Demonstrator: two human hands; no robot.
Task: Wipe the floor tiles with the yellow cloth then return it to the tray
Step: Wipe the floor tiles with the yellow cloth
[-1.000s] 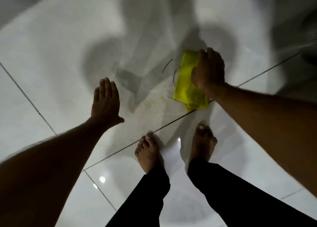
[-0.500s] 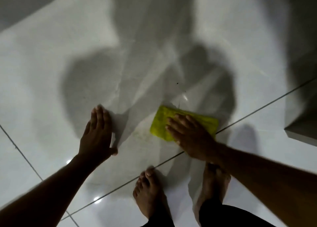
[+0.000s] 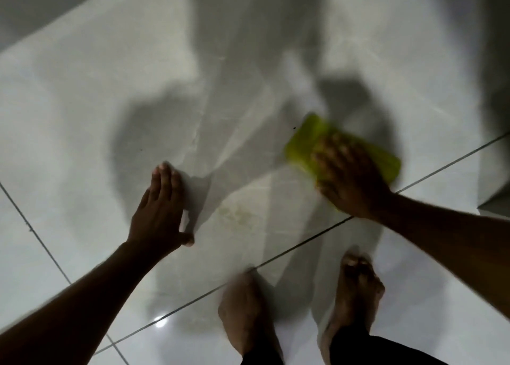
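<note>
The yellow cloth (image 3: 306,141) lies flat on a glossy white floor tile (image 3: 138,75), right of centre and blurred by motion. My right hand (image 3: 347,177) presses down on its near half, fingers spread over the fabric. My left hand (image 3: 160,207) rests flat on the same tile, well to the left of the cloth, fingers together and holding nothing. A faint yellowish-brown stain (image 3: 237,213) shows on the tile between the two hands. No tray is in view.
My two bare feet (image 3: 245,312) (image 3: 356,287) stand at the bottom edge, on either side of a dark grout line (image 3: 298,246). A grey raised edge or step (image 3: 496,204) juts in at the right. Dark shadows cover the middle of the floor.
My right hand has slid the cloth to the right, away from the left hand and off the stained patch. The left hand stays planted on the tile.
</note>
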